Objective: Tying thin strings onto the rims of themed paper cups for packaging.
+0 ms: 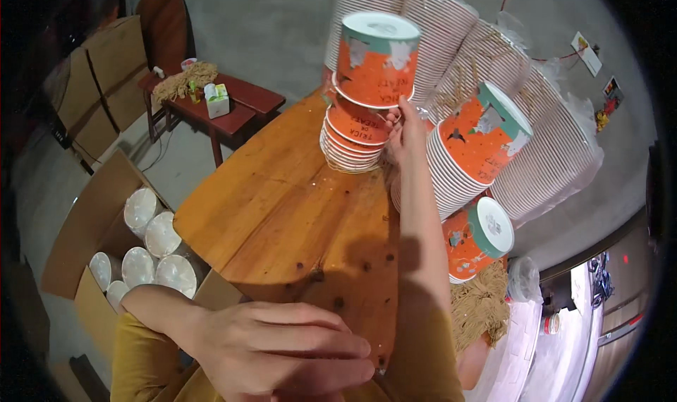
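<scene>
Near the far end of the wooden table (310,211), an upside-down orange paper bucket (374,67) with a green band and white base sits atop a stack of matching buckets (352,144). A gap separates its rim from the orange wall below. My right hand (405,130) reaches out and grips that rim, thumb on the outside, other fingers partly hidden. Thin twine lies around the bottom of the stack. Close to me, my left hand (282,349) hovers over the table's near end, fingers stretched out and holding nothing visible.
Right of the table stand more orange bucket stacks (472,148) and tall plastic-wrapped stacks (543,127). Below them hangs a twine bundle (479,303). At lower left, an open cardboard box (92,226) holds several wrapped white bucket stacks. A red bench (240,120) carries twine and a tissue box (217,102).
</scene>
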A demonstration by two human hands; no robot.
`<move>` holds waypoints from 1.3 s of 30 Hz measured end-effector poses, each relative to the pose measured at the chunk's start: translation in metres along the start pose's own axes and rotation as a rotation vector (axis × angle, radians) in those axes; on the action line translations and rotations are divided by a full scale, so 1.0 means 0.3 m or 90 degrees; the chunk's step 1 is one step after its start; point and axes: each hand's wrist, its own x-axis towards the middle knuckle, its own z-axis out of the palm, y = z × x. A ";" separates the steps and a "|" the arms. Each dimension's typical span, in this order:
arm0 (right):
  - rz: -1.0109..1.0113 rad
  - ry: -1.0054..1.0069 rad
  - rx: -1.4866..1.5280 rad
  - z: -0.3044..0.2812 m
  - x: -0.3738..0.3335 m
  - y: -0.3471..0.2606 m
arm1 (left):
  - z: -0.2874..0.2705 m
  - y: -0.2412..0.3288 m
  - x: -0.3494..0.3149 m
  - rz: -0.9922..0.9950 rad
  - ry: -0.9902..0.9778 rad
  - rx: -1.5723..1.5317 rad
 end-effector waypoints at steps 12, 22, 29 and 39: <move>0.097 0.095 -0.435 -0.198 -0.172 0.162 | 0.036 -0.137 -0.143 -0.221 -0.066 -0.003; -0.367 0.250 -1.270 -0.445 -0.704 -0.388 | 0.423 -0.522 -0.348 -0.731 -0.097 -0.231; -0.307 0.248 -0.930 -0.535 -0.804 -0.453 | 0.772 -0.715 -0.265 -0.859 0.140 -0.818; -0.385 0.209 -0.864 -0.557 -0.804 -0.493 | 0.847 -0.806 -0.306 -0.929 0.203 -0.883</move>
